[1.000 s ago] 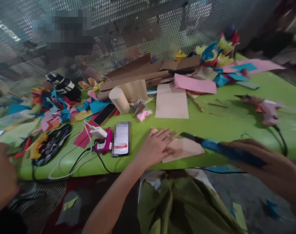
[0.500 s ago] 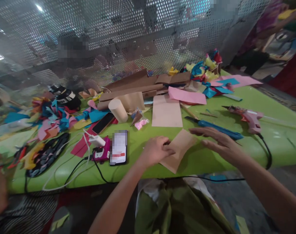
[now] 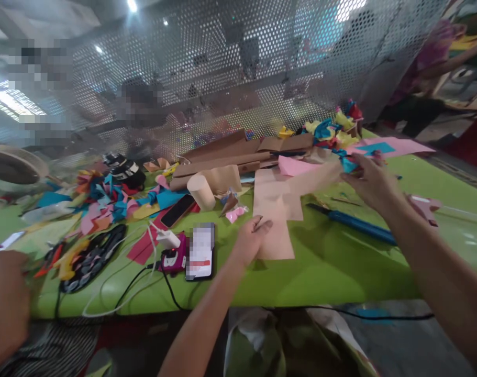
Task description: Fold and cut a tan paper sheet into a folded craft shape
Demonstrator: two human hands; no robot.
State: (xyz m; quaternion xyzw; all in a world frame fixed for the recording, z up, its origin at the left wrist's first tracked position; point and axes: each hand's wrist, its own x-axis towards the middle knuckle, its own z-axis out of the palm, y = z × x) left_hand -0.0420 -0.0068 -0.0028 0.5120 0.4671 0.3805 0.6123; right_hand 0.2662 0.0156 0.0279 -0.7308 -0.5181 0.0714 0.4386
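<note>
My left hand [image 3: 253, 238] pinches the left edge of a light brown paper sheet [image 3: 276, 243], low over the green table. My right hand [image 3: 369, 175] is raised at the right, its fingers closed at the tip of a brown paper strip [image 3: 320, 178] that stretches leftward to the sheet; whether strip and sheet are one piece I cannot tell. Beneath them lies a flat light brown sheet [image 3: 296, 209]. A blue cutter [image 3: 359, 226] lies below my right hand. The pink glue gun [image 3: 422, 207] is partly hidden by my right arm.
A phone [image 3: 201, 251] and a magenta power adapter [image 3: 174, 255] with cables lie left of my left hand. Behind stand a paper roll [image 3: 201, 192] and cardboard pieces [image 3: 222, 163]. Coloured paper scraps [image 3: 104, 201] cover the left. Another person's arm [image 3: 6, 309] is at the left edge.
My right hand has moved up and right and now holds a paper end. The brown paper by my left hand has opened out. The view has shifted slightly.
</note>
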